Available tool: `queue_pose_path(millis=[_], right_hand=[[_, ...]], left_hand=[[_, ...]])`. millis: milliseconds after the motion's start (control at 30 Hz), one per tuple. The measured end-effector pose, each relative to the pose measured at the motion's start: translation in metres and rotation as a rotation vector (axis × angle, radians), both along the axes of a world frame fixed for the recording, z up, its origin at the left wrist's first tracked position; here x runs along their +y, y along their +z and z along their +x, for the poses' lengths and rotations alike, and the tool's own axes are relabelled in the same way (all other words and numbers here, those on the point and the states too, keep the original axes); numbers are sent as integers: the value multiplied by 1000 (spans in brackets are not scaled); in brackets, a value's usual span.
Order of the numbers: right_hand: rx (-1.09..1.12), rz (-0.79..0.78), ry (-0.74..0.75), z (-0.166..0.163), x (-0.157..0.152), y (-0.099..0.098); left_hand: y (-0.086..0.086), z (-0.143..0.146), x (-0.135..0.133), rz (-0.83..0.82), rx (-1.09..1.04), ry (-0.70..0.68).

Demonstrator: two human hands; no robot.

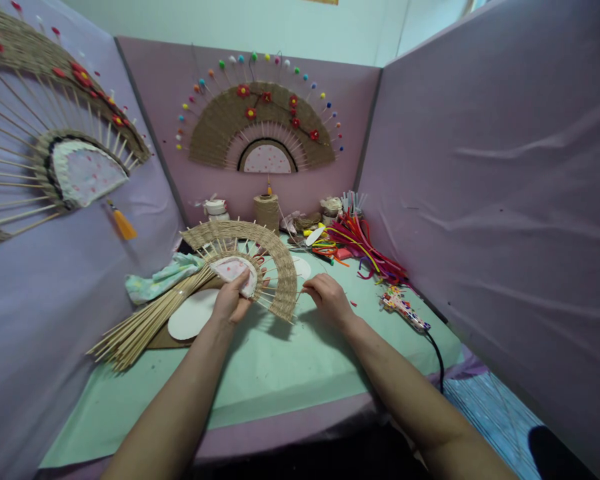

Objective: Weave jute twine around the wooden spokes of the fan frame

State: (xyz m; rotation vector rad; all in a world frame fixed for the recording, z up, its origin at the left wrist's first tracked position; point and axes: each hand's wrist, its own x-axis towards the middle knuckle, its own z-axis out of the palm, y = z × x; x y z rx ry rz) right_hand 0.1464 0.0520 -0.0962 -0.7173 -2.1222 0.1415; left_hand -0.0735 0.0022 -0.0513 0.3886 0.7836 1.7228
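Note:
A half-round fan [283,273] of twine woven over thin sticks is held up above the table, tilted down to the right. My left hand [233,300] grips it at its base, thumb over the pale, red-dotted half-circle and fingers behind. Just off the fan's lower right edge, my right hand [327,300] is closed in a pinch near a stick end. What lies between those fingertips is too small to make out. Behind the fan stands a spool of twine [267,215]. A bundle of thin sticks [147,321] and a white oval [191,319] lie left of my left hand.
A glue gun [405,312] with a black cord lies at right. Red pipe cleaners [367,248] are piled behind it. A patterned cloth [160,279] rests at left. Decorated fans hang on the back wall [215,137] and left wall [43,150]. Partitions enclose the table.

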Motion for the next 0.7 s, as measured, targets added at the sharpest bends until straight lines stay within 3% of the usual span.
queue_pose_path(millis=[333, 467, 700], right_hand=[[92, -156, 49, 2, 4, -3], [18, -76, 24, 3, 9, -3], [-54, 154, -166, 9, 7, 4]], left_hand=[[-4, -6, 2, -44, -52, -134], [1, -3, -2, -102, -11, -193], [0, -5, -1, -116, 44, -209]])
